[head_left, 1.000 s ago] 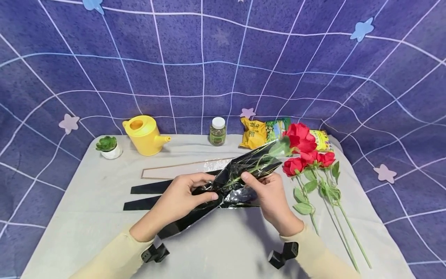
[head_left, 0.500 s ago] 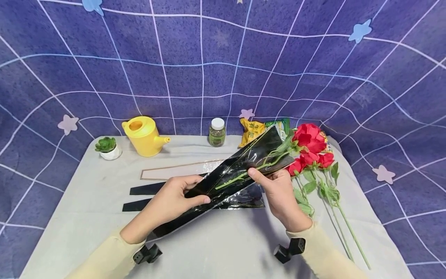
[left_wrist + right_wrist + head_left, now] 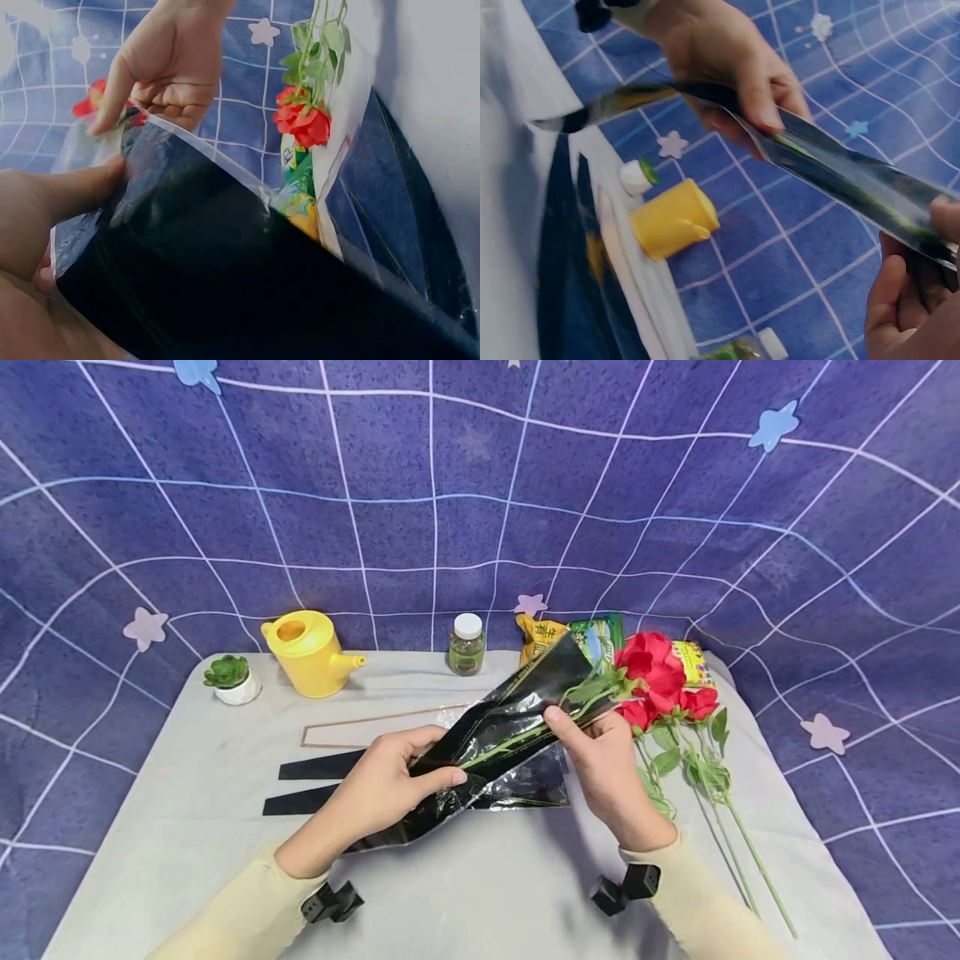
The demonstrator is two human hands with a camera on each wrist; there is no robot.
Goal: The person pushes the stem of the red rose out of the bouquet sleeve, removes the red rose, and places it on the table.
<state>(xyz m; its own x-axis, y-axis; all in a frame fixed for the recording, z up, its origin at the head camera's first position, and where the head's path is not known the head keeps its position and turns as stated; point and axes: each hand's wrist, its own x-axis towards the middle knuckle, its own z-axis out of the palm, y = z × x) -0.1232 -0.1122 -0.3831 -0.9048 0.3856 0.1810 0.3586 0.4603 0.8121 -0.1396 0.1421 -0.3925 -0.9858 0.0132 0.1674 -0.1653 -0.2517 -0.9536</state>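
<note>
A black flower sleeve with a clear front (image 3: pixel 543 681) is held slantwise above the table. Inside it lies the green stem of a red artificial rose (image 3: pixel 651 664), its bloom sticking out past the upper right opening. My left hand (image 3: pixel 386 785) grips the narrower lower part, thumb on top, near the stem's end. Towards the opening, my right hand (image 3: pixel 600 768) pinches sleeve and stem, its thumb over the clear front and fingers beneath. In the right wrist view the sleeve (image 3: pixel 840 180) spans both hands. Several more roses (image 3: pixel 699 703) lie at the right, partly hidden.
Flat black sleeves (image 3: pixel 315 766) and a clear brown-edged one (image 3: pixel 352 727) lie behind and under the hands. Along the back stand a potted succulent (image 3: pixel 228 677), a yellow watering can (image 3: pixel 311 660), a white-lidded jar (image 3: pixel 467 647) and colourful bags (image 3: pixel 538 639).
The sleeve's upper part, crumpled a second ago, is now spread smoother around the stem. The right hand has moved slightly right and up along it; the rose moved right, then a little back left.
</note>
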